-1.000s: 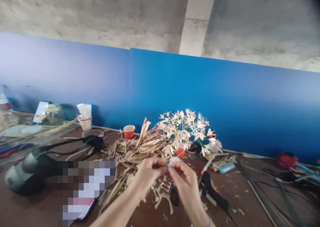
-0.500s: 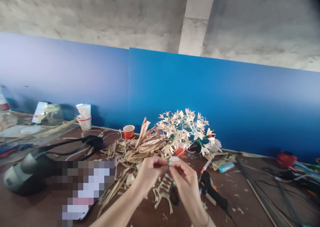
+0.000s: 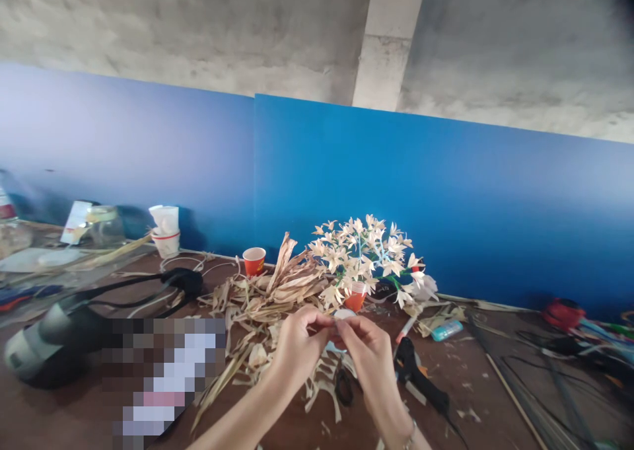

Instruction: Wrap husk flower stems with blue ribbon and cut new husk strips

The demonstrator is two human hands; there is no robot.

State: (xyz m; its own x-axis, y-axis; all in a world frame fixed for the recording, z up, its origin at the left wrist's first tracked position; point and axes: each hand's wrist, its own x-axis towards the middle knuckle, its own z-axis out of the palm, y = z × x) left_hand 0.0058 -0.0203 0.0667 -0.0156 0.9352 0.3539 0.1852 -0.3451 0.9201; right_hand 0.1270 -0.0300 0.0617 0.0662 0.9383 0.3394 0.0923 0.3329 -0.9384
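Observation:
My left hand (image 3: pixel 303 341) and my right hand (image 3: pixel 368 348) meet fingertip to fingertip above the table. Both are closed in a pinch; whatever lies between the fingers is too small and hidden to make out. Just beyond them, a bunch of cream handmade flowers (image 3: pixel 364 252) stands in a red paper cup (image 3: pixel 355 298). Dried husks (image 3: pixel 292 278) are heaped behind my left hand. Beneath my hands lie pale cut scraps (image 3: pixel 323 387) and the dark handles of scissors (image 3: pixel 343 388). A black glue gun (image 3: pixel 420 374) rests right of my right hand.
A second red cup (image 3: pixel 254 262) and a white cup with paper (image 3: pixel 166 238) stand along the blue partition (image 3: pixel 396 166). Black headgear with straps (image 3: pixel 49 344) lies left. A turquoise packet (image 3: pixel 446 331), cables (image 3: pixel 549 377) and a red object (image 3: pixel 564 314) are to the right.
My fingertips have come closer together and turned slightly. A thin pale strand that rose from them toward the flowers no longer shows. The objects on the table stay put.

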